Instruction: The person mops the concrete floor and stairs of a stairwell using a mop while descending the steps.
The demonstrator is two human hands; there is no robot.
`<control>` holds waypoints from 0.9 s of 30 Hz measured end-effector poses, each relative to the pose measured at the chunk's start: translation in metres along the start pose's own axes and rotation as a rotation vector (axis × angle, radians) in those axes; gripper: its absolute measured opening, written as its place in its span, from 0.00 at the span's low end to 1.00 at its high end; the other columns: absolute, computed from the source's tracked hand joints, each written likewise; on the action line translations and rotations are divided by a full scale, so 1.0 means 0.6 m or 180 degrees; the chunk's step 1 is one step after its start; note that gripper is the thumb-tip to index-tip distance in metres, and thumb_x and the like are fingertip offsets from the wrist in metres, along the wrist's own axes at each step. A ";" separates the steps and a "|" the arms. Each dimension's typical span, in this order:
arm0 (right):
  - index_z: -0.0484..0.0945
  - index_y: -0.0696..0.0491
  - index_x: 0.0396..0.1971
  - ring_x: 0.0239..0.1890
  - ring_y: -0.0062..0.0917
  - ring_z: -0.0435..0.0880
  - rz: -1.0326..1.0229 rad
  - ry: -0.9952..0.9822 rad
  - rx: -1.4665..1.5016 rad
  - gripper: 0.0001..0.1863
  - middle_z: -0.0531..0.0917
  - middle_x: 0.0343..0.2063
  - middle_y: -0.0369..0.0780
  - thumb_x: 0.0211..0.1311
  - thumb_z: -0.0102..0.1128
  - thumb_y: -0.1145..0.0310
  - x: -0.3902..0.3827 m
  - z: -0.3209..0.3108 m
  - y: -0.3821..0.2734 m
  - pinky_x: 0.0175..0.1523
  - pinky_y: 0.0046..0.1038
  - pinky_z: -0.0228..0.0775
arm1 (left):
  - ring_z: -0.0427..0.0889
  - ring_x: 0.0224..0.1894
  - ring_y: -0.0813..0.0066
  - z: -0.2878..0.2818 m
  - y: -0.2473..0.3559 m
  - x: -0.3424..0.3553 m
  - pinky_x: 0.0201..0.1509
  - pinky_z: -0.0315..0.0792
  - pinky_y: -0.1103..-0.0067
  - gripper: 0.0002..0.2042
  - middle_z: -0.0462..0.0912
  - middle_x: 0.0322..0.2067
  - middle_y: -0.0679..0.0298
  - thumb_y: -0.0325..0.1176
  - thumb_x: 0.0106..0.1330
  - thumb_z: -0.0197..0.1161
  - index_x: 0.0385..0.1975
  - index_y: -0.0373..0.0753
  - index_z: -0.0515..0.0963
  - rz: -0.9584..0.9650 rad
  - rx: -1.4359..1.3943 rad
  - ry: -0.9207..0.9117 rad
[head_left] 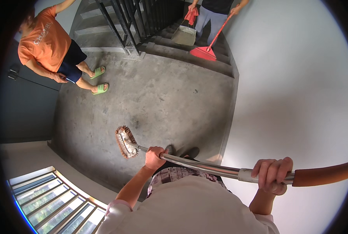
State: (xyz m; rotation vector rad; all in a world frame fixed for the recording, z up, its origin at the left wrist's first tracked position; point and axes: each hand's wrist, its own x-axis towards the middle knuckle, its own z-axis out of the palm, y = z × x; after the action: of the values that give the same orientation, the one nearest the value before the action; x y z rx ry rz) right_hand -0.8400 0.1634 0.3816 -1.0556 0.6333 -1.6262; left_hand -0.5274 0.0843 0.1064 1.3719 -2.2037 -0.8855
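Both my hands grip the mop, its head down on the concrete landing floor ahead of me.

My left hand [154, 156] is clenched round the metal shaft [205, 167] low down, close to the mop head [124, 142]; my right hand [272, 175] is wrapped round the same shaft higher up, just where the brown grip [324, 174] begins. The long axis runs from my right, up by my chest, down and away to my left, so the fringed head lies forward-left of both hands and my left hand is the nearer one. The head rests flat on the floor [158, 93] near the landing's edge by the window [53, 201], just beside my shoes [181, 150]. Two other people stand well apart: one in an orange shirt [45, 39] by the far-left wall, another on the stairs [174, 43] with a red broom [207, 50] and a dustpan [184, 35].
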 end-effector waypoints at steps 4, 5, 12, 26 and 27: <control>0.62 0.50 0.23 0.19 0.27 0.76 -0.0027 0.0050 -0.0081 0.14 0.74 0.12 0.36 0.47 0.59 0.82 0.023 0.049 0.026 0.42 0.34 0.74 | 0.72 0.18 0.58 -0.018 -0.033 -0.011 0.29 0.68 0.68 0.16 0.70 0.11 0.61 0.33 0.48 0.65 0.08 0.41 0.64 -0.0014 -0.0061 0.0164; 0.62 0.50 0.23 0.19 0.26 0.76 -0.0057 0.0130 -0.0068 0.14 0.74 0.12 0.36 0.48 0.59 0.82 0.023 0.062 0.032 0.42 0.34 0.74 | 0.72 0.19 0.58 -0.021 -0.038 -0.015 0.29 0.68 0.68 0.16 0.70 0.11 0.62 0.32 0.48 0.66 0.08 0.42 0.64 -0.0003 -0.0072 0.0231; 0.63 0.51 0.23 0.18 0.27 0.75 0.0190 0.0443 -0.0163 0.14 0.72 0.12 0.37 0.42 0.57 0.84 0.012 0.113 0.074 0.43 0.36 0.74 | 0.72 0.21 0.58 -0.005 -0.104 -0.030 0.29 0.66 0.68 0.15 0.71 0.13 0.62 0.31 0.48 0.66 0.11 0.42 0.64 -0.0065 -0.0100 0.0497; 0.69 0.53 0.23 0.34 0.35 0.81 0.1353 -0.0010 -0.1208 0.15 0.80 0.24 0.42 0.37 0.61 0.88 0.023 0.047 0.113 0.56 0.43 0.66 | 0.73 0.24 0.59 0.144 -0.224 -0.027 0.31 0.65 0.66 0.14 0.71 0.15 0.62 0.34 0.47 0.67 0.10 0.42 0.66 -0.0682 -0.0047 0.0628; 0.70 0.53 0.23 0.34 0.35 0.81 0.1232 0.0015 -0.1284 0.15 0.79 0.22 0.41 0.37 0.61 0.87 0.012 0.007 0.089 0.56 0.43 0.66 | 0.74 0.26 0.60 0.173 -0.190 -0.004 0.32 0.65 0.67 0.12 0.73 0.16 0.63 0.34 0.47 0.65 0.10 0.43 0.69 -0.0595 0.0056 0.0572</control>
State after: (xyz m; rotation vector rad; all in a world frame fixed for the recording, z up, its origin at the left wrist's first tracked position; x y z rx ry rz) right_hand -0.8112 0.1408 0.3421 -1.1291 1.1267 -1.1894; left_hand -0.5172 0.0817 -0.0476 1.6195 -1.9780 -0.7729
